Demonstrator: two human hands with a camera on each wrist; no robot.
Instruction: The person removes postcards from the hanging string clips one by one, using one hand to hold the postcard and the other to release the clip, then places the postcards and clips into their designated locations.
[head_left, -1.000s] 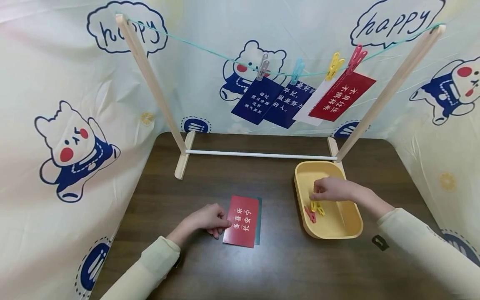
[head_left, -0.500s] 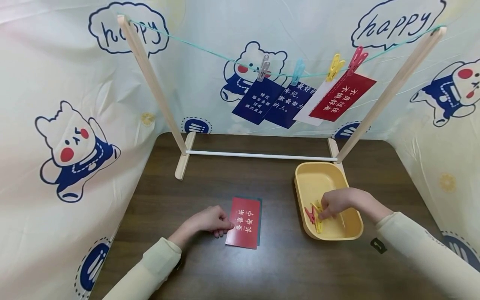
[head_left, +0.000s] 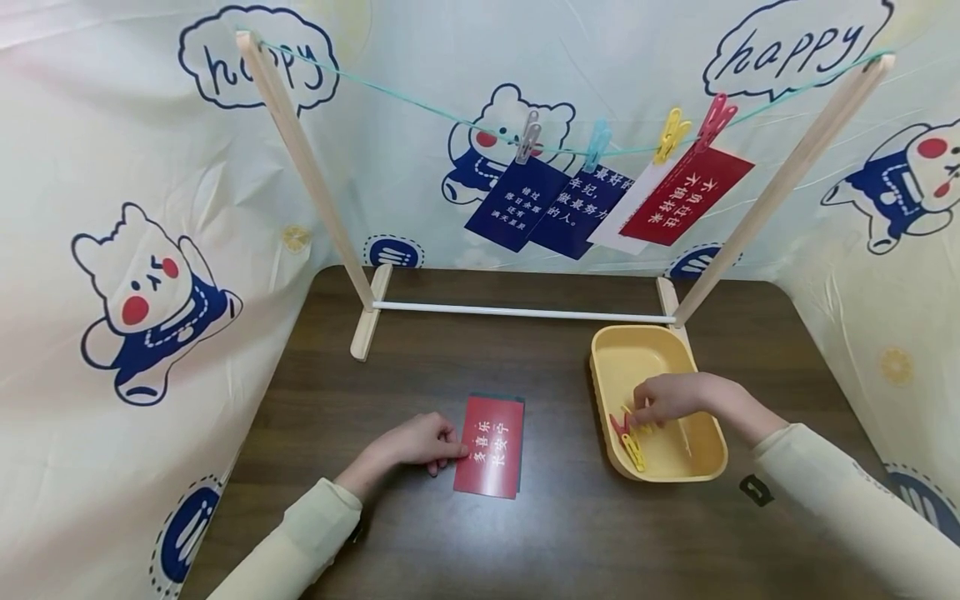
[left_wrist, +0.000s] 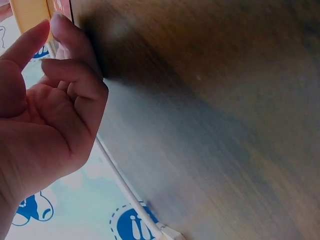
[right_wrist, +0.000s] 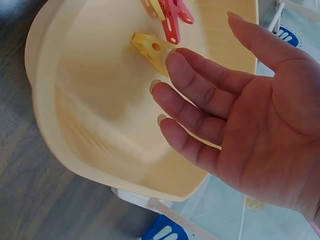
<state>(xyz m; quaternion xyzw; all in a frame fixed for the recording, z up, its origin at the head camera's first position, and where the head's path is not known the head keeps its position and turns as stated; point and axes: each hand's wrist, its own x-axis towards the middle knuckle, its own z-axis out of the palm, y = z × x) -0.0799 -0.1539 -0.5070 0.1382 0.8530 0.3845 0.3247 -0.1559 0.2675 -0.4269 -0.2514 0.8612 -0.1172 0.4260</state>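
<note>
My left hand [head_left: 423,442] pinches the left edge of a red card [head_left: 495,479] with white writing, which lies on the table. A dark teal card [head_left: 498,396] shows as a thin strip beneath it. Over the yellow tray [head_left: 648,352] is my right hand [head_left: 669,395], its fingers loosely bent and its thumb well apart in the right wrist view. Its fingertips are close by a yellow clothespin [right_wrist: 150,48]; contact is unclear. A red clothespin [right_wrist: 172,20] lies beside it, along with another yellow clothespin [head_left: 633,452] nearer the tray's front.
Behind stands a wooden frame [head_left: 307,171] with a string [head_left: 397,96] across it. Grey, blue, yellow and red clothespins hold cards, including a red one [head_left: 686,196] and dark blue ones [head_left: 517,204]. A white rod [head_left: 517,312] joins the frame's feet.
The red card has slid slightly right, covering more of the teal card, with my left hand following. My right hand has shifted about over the tray, and the yellow clothespins lie differently.
</note>
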